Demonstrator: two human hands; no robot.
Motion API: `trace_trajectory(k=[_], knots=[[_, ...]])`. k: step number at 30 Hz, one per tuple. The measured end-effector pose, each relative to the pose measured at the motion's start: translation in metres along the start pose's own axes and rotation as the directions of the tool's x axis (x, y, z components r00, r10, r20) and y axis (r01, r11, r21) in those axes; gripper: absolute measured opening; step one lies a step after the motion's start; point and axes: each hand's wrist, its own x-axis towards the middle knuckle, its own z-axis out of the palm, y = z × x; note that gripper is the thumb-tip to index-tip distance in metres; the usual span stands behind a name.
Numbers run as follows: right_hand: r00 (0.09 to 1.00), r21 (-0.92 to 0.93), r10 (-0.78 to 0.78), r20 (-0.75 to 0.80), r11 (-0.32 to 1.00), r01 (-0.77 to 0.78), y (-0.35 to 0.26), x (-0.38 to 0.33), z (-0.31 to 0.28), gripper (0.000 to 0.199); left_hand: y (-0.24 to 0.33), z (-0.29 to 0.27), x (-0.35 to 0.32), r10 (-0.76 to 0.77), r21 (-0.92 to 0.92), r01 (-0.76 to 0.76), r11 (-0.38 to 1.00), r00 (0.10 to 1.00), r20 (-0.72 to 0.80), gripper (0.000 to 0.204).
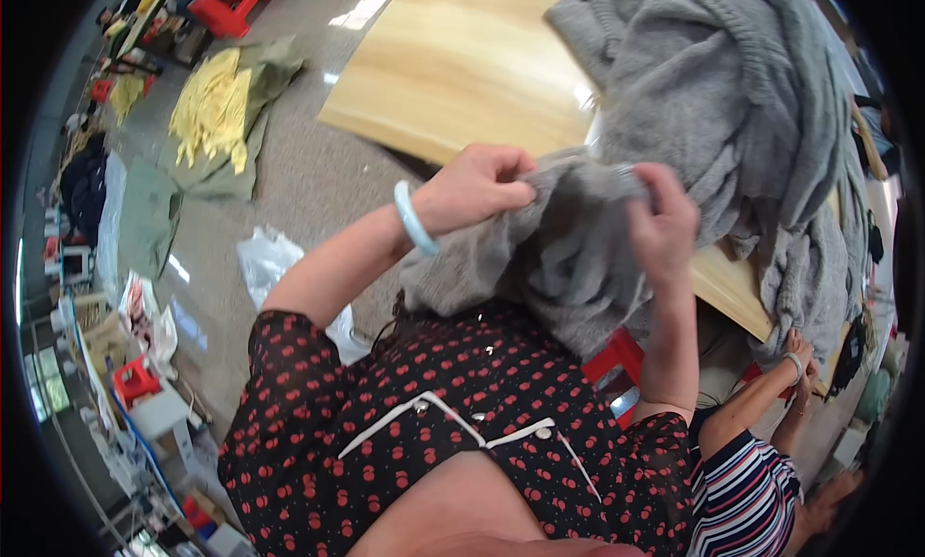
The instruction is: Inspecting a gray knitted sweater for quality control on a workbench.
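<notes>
Between my hands, over my lap, hangs a grey knitted garment (578, 268), bunched and partly blurred. My left hand (482, 186), with a pale bangle on its wrist, is closed in a pinch on the garment's upper left edge. On the other side, my right hand (665, 220) is closed on the upper right edge, its thumb and forefinger curled together and smeared a little by motion. The stretch of fabric between the two hands is held up near the table's edge.
A large heap of grey knitwear (713, 104) covers the right of the pale wooden table (462, 66). At the lower right a co-worker's hands (798, 355) touch grey fabric. Red stools (617, 359), yellow cloth (214, 109) and plastic bags (270, 258) lie about.
</notes>
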Motion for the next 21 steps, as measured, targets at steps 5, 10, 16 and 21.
trace_trajectory(k=[5,10,16,21], knots=[[0.981,0.146,0.062,0.185,0.985,-0.09,0.007,0.004,0.033,0.028,-0.003,-0.006,0.021,0.066,0.23,-0.016,0.973,0.975,-0.213,0.013],[0.992,0.173,-0.02,0.121,0.985,-0.001,0.0,0.003,0.043,0.026,-0.022,0.0,0.026,0.099,-0.101,-0.114,0.988,0.984,-0.149,0.013],[0.996,0.063,-0.021,0.092,0.998,0.015,0.001,0.004,0.043,0.018,-0.021,0.015,0.03,0.143,-0.158,-0.175,0.972,0.971,-0.193,0.011],[0.997,-0.004,0.008,0.072,1.0,-0.008,0.006,0.008,0.045,0.016,-0.027,0.018,0.032,0.238,-0.09,-0.264,0.96,0.944,-0.226,0.01]])
